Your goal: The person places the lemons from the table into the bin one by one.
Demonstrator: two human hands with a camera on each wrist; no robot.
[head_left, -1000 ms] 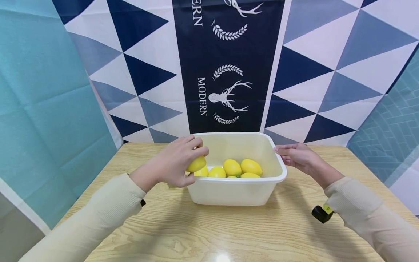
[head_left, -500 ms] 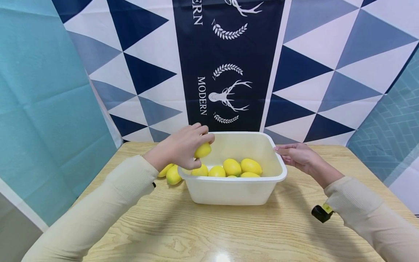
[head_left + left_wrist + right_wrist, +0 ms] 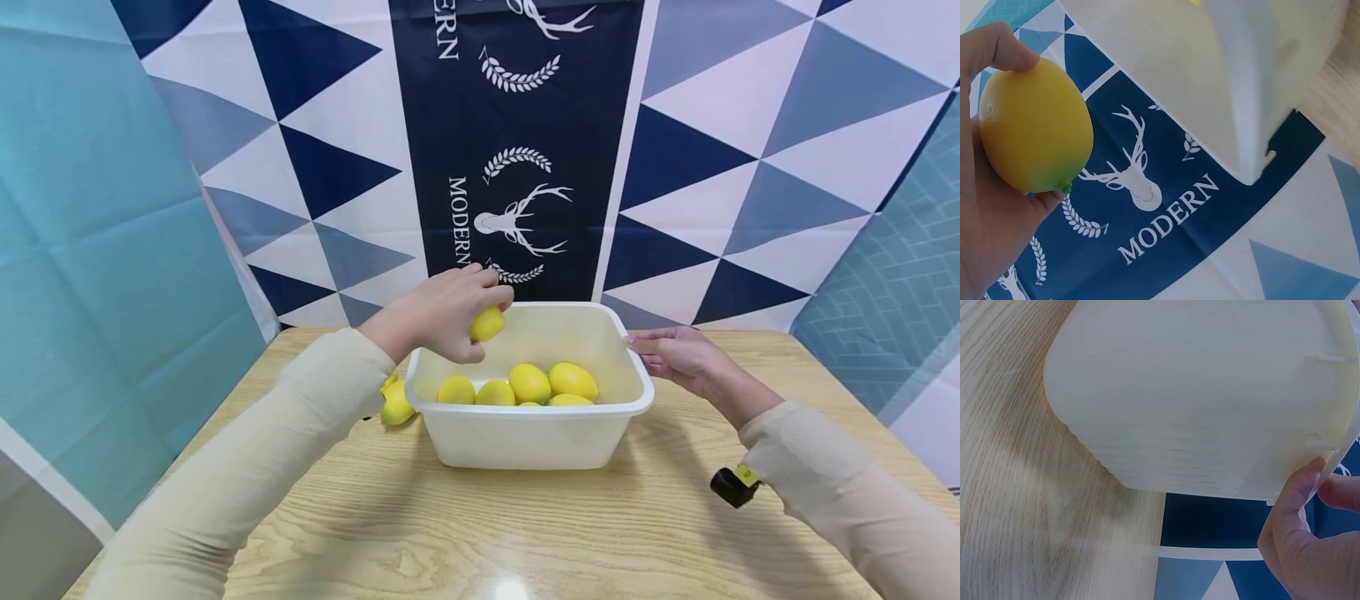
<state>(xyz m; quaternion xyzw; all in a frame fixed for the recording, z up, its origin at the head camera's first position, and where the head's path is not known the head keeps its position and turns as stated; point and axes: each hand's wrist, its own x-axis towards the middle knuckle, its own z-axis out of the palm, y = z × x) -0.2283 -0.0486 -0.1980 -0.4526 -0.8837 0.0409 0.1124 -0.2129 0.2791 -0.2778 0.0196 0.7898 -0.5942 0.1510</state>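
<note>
My left hand [image 3: 453,312] grips a yellow lemon [image 3: 487,323] above the left part of a white plastic tub [image 3: 525,437]. In the left wrist view that lemon [image 3: 1038,128] shows a green tip, with the thumb and fingers around it. Several lemons [image 3: 530,384] lie on the bottom of the tub. At the tub's right end, my right hand [image 3: 675,354] pinches the rim. The right wrist view shows thumb and finger of this hand [image 3: 1310,537] on either side of the rim, against the tub's outer wall [image 3: 1197,394].
Just left of the tub, a lemon [image 3: 396,404] rests on the wooden table [image 3: 450,533], with more yellow partly hidden behind the left forearm. A patterned cloth [image 3: 525,150] hangs close behind the tub, and a teal cloth [image 3: 112,250] hangs at the left.
My left hand has risen and moved right with the lemon, from the tub's left edge to over its inside. The right hand stays on the rim.
</note>
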